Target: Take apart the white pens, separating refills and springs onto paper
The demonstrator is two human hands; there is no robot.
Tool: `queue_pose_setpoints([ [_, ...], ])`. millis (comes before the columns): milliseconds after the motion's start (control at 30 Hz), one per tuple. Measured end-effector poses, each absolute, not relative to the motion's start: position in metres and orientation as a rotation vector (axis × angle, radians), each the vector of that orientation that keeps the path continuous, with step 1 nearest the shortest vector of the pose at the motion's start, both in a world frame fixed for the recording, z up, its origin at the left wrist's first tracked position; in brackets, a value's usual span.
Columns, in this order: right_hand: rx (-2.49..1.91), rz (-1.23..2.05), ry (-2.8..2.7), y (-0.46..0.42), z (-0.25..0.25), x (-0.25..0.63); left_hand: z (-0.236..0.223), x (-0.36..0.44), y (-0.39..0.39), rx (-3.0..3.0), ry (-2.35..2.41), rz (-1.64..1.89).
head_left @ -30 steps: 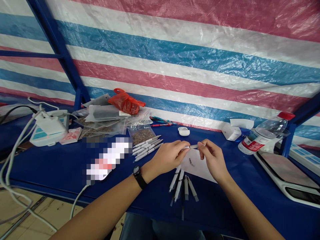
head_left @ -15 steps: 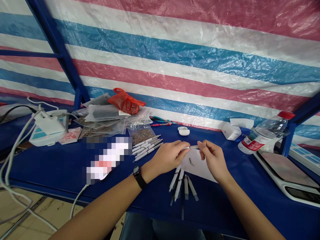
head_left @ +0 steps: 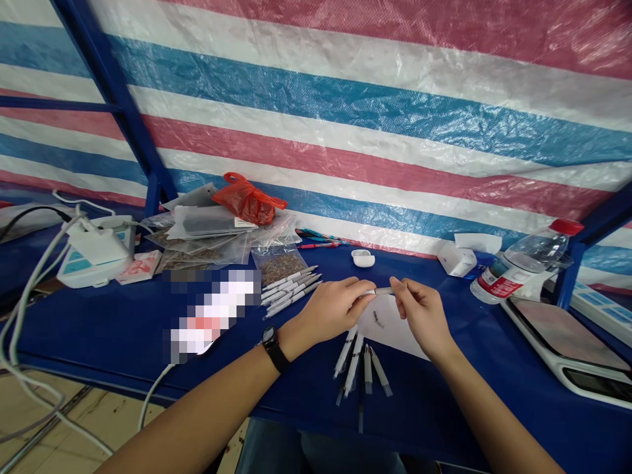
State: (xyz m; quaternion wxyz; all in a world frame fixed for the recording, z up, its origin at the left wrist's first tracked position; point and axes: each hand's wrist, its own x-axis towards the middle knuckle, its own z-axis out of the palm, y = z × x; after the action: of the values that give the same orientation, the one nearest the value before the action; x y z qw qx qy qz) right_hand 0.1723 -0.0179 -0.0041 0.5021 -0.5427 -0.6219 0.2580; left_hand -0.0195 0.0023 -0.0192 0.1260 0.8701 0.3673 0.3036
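Between my two hands a white and grey pen (head_left: pixel 382 291) is held level above a white sheet of paper (head_left: pixel 402 332). My left hand (head_left: pixel 338 304) grips its white end, thumb and fingers closed. The fingertips of my right hand (head_left: pixel 419 308) pinch the grey end, and the tip is hidden behind them. A few small dark springs (head_left: pixel 378 320) lie on the paper. Below it, white pen barrels (head_left: pixel 354 365), grey pen parts (head_left: pixel 374 372) and thin refills (head_left: pixel 361 415) rest on the blue table. Several white pens (head_left: pixel 291 289) lie together left of my left hand.
Behind the pens are a bag of brown bits (head_left: pixel 282 266), stacked plastic bags (head_left: pixel 210 240) and a red bag (head_left: pixel 249 199). A phone (head_left: pixel 212 319) lies left. An earbud case (head_left: pixel 363 258) sits behind my hands. At right stand a bottle (head_left: pixel 523 263) and a scale (head_left: pixel 567 342).
My right fingers have shifted slightly around the grey end of the pen. My left hand and the things on the table stay in place.
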Motion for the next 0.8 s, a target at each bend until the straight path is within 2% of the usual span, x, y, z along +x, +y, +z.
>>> queue_pose_setpoints([
  [800, -1.313, 0.623, -1.487, -0.0178, -0.0029, 0.1692, -0.0174, -0.0192, 0.0017, 2.520, 1.079, 0.852],
])
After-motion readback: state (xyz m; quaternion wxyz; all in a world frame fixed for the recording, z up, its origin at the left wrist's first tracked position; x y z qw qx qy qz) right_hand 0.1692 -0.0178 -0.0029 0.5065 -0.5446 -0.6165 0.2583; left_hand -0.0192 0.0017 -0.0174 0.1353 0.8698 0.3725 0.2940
